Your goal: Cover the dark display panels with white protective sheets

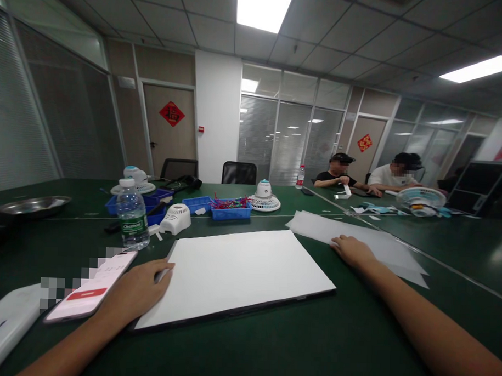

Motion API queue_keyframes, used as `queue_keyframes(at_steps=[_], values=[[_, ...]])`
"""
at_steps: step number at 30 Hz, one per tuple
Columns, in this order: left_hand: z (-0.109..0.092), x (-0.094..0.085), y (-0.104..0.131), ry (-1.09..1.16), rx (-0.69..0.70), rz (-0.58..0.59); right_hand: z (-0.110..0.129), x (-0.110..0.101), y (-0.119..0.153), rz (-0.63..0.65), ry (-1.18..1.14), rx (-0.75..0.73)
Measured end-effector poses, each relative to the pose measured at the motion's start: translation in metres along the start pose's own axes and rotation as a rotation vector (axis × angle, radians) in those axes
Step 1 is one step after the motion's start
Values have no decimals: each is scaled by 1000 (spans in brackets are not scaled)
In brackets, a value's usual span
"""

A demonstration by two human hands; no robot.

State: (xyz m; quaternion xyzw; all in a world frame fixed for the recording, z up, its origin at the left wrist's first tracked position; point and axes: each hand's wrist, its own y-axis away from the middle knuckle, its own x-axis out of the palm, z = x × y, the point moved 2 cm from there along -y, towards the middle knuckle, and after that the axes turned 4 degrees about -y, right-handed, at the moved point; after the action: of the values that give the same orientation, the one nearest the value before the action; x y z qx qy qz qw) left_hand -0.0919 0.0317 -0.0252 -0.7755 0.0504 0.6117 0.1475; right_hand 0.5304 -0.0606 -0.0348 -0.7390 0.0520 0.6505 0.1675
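White paper (239, 275) lies flat on a thin dark-edged board (244, 311), square-ish in front of the wearer; probably centred there so both hands reach it. Left hand (143, 283) sits at its left edge, fingertips over the sheet. Likely steadying it, but can't tell if thumb and fingers pinch the edge or just rest.

Right hand (353, 251) is on the loose translucent sheets (381, 244), right of the board, fingers bent down at their near side. Can't confirm a pinch there either; fingertip undersides are hidden. Sheets overlap, slightly fanned, which should make edges easier to catch.

Phone (93, 289) lies left of the board, partly behind the left wrist. Water bottle (132, 219) stands upright beyond it, presumably parked off the work area. Blue tray (231, 209) keeps the coloured wires (229, 202) together farther back on the green table (270, 353).
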Motion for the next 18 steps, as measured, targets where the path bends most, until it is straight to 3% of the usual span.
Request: queue_keyframes(at_steps=[4,7,14,18], values=[[0,1,0,11,1,-3,28,-12,6,-60,43,-7],[3,3,-2,9,-3,1,59,-28,18,-133,37,-104],[1,-1,2,51,-5,32,158,-48,63,-97,-61,-648],[-5,-8,6,106,-1,28,203,-60,95,-73,-220,-931]])
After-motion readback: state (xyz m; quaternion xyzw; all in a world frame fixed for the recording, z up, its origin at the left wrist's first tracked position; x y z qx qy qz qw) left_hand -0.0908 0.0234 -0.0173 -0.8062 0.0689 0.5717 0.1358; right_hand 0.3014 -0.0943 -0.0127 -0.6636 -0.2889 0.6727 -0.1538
